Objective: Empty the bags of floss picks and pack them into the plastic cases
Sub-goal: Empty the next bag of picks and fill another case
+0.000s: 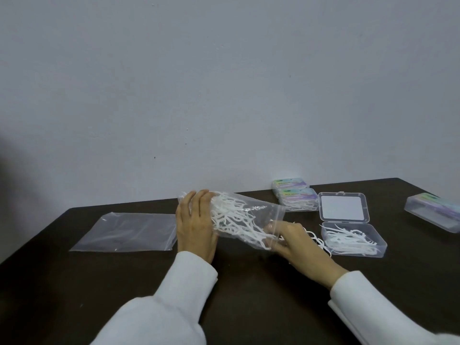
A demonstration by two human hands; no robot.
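Both hands on the bag, floss picks spilling toward the open case!

The left hand point(196, 225) cups the closed end of the clear bag of floss picks point(245, 220), fingers curled round it, while the right hand point(296, 241) pinches the bag's open mouth, a few loose picks point(317, 239) lying just beside it on the dark table point(249, 290). Right of them the open case point(353, 236) holds picks, lid flat behind. An empty bag point(124, 231) lies left; two closed cases point(295, 197) sit by the wall, another point(434, 211) far right.
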